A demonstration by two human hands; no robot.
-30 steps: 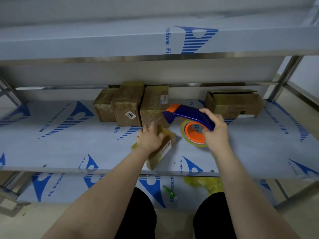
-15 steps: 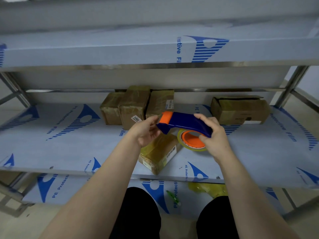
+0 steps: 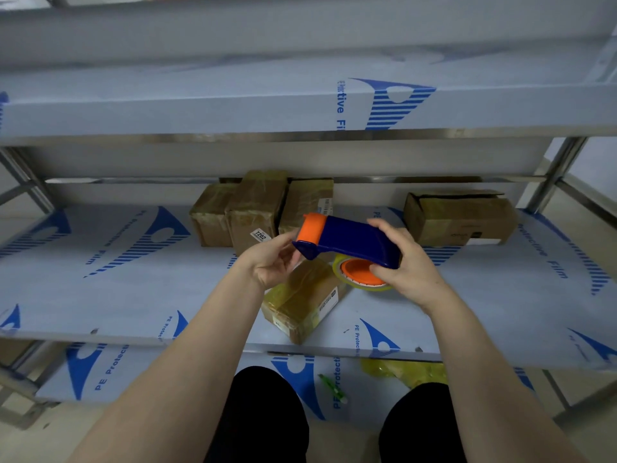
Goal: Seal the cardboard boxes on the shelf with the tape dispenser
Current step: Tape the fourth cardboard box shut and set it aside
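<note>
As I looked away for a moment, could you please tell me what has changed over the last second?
The left hand lifted off the small tape-wrapped cardboard box, rose and took hold of the front end of the blue and orange tape dispenser. The right hand kept gripping the dispenser's handle. The small box and the cardboard boxes at the back stayed put.

Your film-covered steel shelf [image 3: 100, 295] carries a tape-wrapped brown cardboard box [image 3: 300, 304] near its front edge — three taped brown boxes [image 3: 257, 208] cluster behind, a wider cardboard box [image 3: 467, 222] to their right.
</note>
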